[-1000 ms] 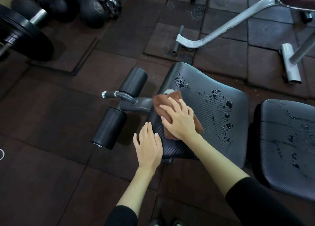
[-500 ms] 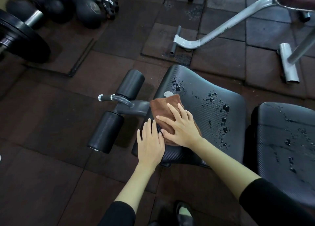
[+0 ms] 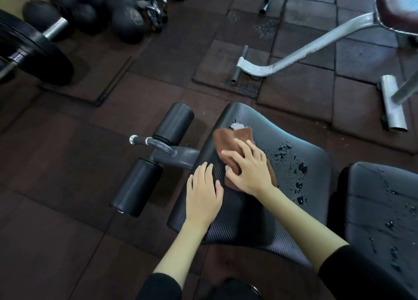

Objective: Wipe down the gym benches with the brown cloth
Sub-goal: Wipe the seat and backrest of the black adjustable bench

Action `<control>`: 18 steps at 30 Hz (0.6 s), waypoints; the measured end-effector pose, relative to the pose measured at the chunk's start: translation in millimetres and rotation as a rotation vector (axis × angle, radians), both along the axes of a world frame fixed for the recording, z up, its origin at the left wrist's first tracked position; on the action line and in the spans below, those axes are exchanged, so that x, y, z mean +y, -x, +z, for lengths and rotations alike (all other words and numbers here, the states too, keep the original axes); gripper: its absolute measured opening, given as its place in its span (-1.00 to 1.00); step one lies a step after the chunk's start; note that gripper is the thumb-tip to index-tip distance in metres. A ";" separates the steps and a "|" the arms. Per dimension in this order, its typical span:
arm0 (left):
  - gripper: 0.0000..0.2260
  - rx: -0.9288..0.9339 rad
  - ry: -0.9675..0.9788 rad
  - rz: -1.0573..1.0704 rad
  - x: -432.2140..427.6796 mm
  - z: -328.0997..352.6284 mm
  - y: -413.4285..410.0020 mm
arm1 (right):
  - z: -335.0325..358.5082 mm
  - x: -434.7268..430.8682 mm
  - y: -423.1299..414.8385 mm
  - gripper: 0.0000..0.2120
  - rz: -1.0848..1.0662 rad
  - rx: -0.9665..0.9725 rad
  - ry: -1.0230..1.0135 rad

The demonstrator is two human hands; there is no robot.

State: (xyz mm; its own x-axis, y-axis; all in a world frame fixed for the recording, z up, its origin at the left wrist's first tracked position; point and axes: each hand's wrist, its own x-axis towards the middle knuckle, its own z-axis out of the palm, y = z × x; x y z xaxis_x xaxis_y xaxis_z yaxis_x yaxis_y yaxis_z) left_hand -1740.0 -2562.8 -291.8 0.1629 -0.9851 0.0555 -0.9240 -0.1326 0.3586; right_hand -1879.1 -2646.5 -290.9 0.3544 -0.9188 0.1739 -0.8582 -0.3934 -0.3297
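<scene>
Pressing the brown cloth (image 3: 235, 146) flat on the seat pad (image 3: 267, 209), the right hand (image 3: 251, 171) keeps an open grip, fingers spread to cover more surface. Left hand (image 3: 203, 191), also open, rests alongside, likely bracing. Droplets (image 3: 291, 161) remain beside the cloth.

Both arms reached forward from black sleeves pushed up the forearms, bare to the wrist. The left hand (image 3: 203, 193) lay flat, palm down, fingers together and pointing ahead. The right hand (image 3: 250, 167) sat just beside it, angled leftward across the body, palm down, fingers spread wide and pressing, its thumb close to the left fingertips.
</scene>
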 end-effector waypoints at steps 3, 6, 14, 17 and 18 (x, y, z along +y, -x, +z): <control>-0.54 0.002 -0.007 0.011 -1.0 0.8 0.4 | -4.0 16.2 15.6 -0.64 0.187 0.016 0.025; -0.53 -0.004 -0.016 0.009 -3.4 1.2 0.7 | -3.8 9.5 21.4 -0.65 0.271 0.048 0.028; -0.54 -0.016 -0.003 -0.006 -30.4 3.7 5.8 | 0.1 -71.6 9.9 -0.61 0.238 0.119 -0.047; -0.53 0.004 0.013 0.003 -43.1 2.0 6.7 | 5.3 -119.5 -2.3 -0.57 0.007 0.092 -0.098; -0.53 0.021 0.014 0.008 -44.8 0.8 6.5 | 4.5 -130.8 -6.5 -0.60 -0.065 0.107 -0.117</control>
